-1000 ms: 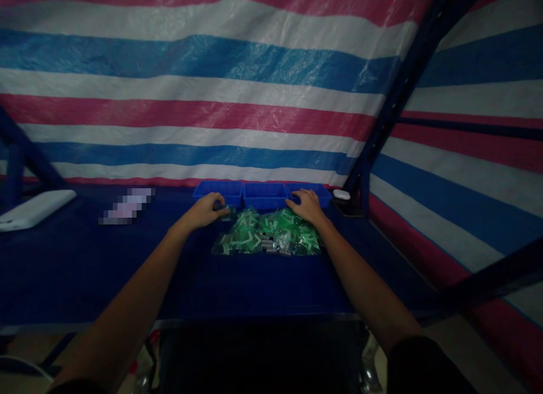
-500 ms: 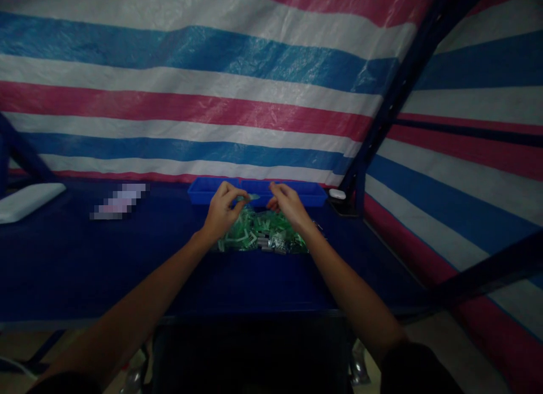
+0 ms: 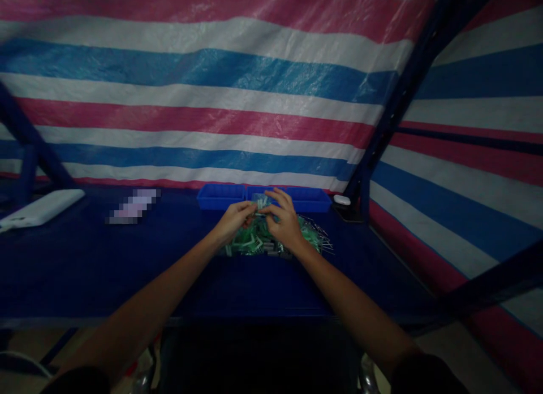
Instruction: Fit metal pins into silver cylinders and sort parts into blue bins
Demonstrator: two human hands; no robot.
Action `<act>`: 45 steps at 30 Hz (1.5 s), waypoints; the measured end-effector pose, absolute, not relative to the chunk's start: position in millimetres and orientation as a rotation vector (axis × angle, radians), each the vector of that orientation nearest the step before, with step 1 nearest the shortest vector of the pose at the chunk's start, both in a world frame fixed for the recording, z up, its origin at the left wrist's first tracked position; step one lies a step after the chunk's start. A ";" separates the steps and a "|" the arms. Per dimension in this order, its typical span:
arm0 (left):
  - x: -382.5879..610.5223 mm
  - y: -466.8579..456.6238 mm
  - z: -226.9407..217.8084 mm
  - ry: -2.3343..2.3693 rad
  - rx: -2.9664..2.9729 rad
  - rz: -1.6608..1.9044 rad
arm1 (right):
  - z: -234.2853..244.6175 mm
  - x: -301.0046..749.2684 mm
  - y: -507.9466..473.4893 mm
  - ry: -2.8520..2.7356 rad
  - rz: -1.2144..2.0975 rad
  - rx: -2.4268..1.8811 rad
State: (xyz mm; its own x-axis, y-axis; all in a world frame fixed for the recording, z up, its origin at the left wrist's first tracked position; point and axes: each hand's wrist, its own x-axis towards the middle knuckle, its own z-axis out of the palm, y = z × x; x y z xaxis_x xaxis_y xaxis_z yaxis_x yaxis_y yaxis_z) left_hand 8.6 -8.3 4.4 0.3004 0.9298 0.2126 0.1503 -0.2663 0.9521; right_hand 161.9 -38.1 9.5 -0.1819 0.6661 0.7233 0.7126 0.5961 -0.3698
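Note:
A pile of small green and grey parts in clear bags (image 3: 271,240) lies on the dark blue table (image 3: 127,264). Both my hands meet just above the pile. My left hand (image 3: 234,221) and my right hand (image 3: 283,220) pinch a small pale green piece (image 3: 261,204) between their fingertips. Three blue trays (image 3: 220,195) stand in a row right behind the pile, along the back of the table.
A white flat device (image 3: 40,208) lies at the far left of the table. A blurred pale patch (image 3: 133,206) sits left of the trays. A small white object (image 3: 341,200) rests beside a dark blue frame post (image 3: 394,100). A striped tarp forms the back wall.
My hands left the outer edges of the pile, rose and came together over its middle. They now pinch one small green piece between them.

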 end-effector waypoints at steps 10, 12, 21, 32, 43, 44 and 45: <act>-42.9 12.4 23.8 1.768 2.223 1.645 | 2.3 164.1 -30.2 -1.779 -0.131 -1.351; -47.1 15.5 22.6 1.923 2.250 1.584 | 2.9 163.7 -30.8 -1.783 -0.114 -1.363; -21.6 7.4 10.9 1.618 2.350 0.567 | 2.4 168.2 -27.3 -1.809 -0.095 -1.342; -39.1 9.0 21.5 1.296 1.950 1.051 | 9.8 160.0 -36.3 -1.860 0.206 -1.239; -0.6 -19.2 16.8 0.817 2.508 1.338 | 14.9 160.1 -31.1 -1.401 0.886 -1.098; -0.9 -18.2 16.1 0.848 2.478 1.280 | 13.6 161.4 -31.2 -1.433 0.757 -1.108; -1.6 -16.7 15.4 0.881 2.409 1.215 | 12.4 162.3 -31.7 -1.479 0.617 -1.110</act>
